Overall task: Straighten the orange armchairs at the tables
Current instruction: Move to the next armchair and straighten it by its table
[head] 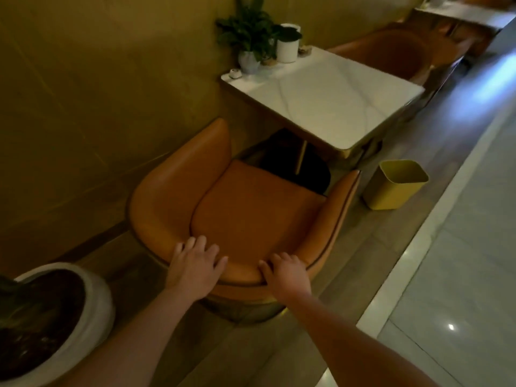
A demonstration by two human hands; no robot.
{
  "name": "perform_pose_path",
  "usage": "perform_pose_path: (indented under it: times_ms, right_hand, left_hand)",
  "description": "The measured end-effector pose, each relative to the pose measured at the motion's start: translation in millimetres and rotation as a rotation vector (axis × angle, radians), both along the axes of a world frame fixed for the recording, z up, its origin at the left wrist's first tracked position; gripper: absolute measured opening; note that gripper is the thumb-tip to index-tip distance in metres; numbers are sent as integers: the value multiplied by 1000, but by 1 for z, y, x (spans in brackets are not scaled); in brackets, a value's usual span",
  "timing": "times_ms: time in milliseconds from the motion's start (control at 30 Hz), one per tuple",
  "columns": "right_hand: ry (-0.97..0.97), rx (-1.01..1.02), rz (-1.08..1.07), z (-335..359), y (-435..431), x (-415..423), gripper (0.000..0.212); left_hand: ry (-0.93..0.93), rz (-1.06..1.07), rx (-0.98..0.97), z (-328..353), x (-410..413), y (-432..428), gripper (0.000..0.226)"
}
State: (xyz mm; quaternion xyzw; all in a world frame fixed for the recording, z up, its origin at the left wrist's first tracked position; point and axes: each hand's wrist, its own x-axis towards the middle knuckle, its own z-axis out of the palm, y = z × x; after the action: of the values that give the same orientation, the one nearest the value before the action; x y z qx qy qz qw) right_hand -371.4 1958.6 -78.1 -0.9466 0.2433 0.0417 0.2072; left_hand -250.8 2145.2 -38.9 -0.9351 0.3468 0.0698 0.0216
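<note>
An orange armchair (245, 210) with a curved back stands in front of me, its seat facing a white marble table (332, 99). The chair is turned slightly, its open front pointing toward the table's near corner. My left hand (195, 268) lies flat on the top of the backrest with fingers spread. My right hand (284, 273) rests on the backrest rim just to the right, fingers curled over the edge. A second orange armchair (391, 53) sits at the table's far side.
A yellow waste bin (393, 185) stands on the floor right of the chair. A large white planter (83, 300) is at my lower left. Potted plants (251, 37) and a white pot (287, 46) sit on the table by the wall. Another table (469, 12) lies farther back.
</note>
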Motion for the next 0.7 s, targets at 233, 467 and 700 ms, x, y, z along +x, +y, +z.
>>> perform_pose_path:
  times_ms: [233,467,700]
  right_hand:
    - [-70,41,82,-15,12,-15,63]
    - [-115,-61,29,-18,27,-12,64]
    - [-162,-53,-36,-16,44,18,40]
  left_hand:
    - [-63,97,2,-15,13,9,69]
    - [-60,160,-21,-16,10,1,66]
    - [-75,148,-65,-19,10,4,63]
